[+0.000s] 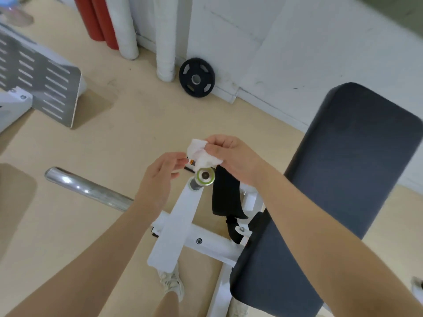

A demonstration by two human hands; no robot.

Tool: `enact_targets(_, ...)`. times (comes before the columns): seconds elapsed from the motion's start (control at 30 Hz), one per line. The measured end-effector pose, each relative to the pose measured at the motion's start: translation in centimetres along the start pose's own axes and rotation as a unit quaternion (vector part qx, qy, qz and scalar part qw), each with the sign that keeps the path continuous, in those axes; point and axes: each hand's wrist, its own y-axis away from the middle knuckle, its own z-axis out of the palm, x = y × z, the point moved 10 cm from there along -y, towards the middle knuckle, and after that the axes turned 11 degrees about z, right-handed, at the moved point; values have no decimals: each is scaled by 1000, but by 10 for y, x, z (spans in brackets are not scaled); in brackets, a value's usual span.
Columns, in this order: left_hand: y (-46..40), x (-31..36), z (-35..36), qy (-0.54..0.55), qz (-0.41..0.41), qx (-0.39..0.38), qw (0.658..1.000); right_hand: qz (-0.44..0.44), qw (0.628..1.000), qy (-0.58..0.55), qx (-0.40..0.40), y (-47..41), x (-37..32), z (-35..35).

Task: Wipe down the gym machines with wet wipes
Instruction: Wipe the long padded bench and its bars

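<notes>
While a crumpled white wet wipe [201,154] is gripped in the curled fingers of the right hand [231,160], the left hand [160,177] is held just beside it, fingers loosely extended toward the wipe's edge. Directly beneath both hands a green-ringed metal knob [205,176] is seen atop the white machine frame [176,227], with a dark padded bench [338,179] lying under the right forearm.

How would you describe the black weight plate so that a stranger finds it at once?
Start at the white wall across the tan floor. Right of the white wrapped post, a black weight plate stands on edge against the wall's base. It is the only round black thing there, with a pale hub and three cut-out grips.
</notes>
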Motion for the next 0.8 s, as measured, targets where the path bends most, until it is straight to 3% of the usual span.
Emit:
enact_targets(0.1,19,47,42,-15,56,-104,993,-15,992,-95,84,53,20,-20)
enact_targets(0.27,66,68,133,-75,11,-289,954,-45,968,-192,154,153,43,-54)
enact_targets(0.4,102,60,201,-149,15,-397,905,-31,955,-74,286,234,68,-103)
enact_targets(0.53,133,47,263,-234,38,-439,867,-30,862,31,505,325,100,-149)
enact_targets(0.6,156,33,293,-212,-10,-443,871,-54,795,118,592,363,107,-151)
enact_targets(0.67,182,17,320,-158,-101,-426,885,-87,743,223,626,383,114,-143)
enact_targets(0.73,211,4,349,-64,-196,-406,890,-104,728,263,624,395,130,-145)
enact_targets(0.8,239,-7,379,12,-268,-383,884,-93,737,254,620,411,152,-161)
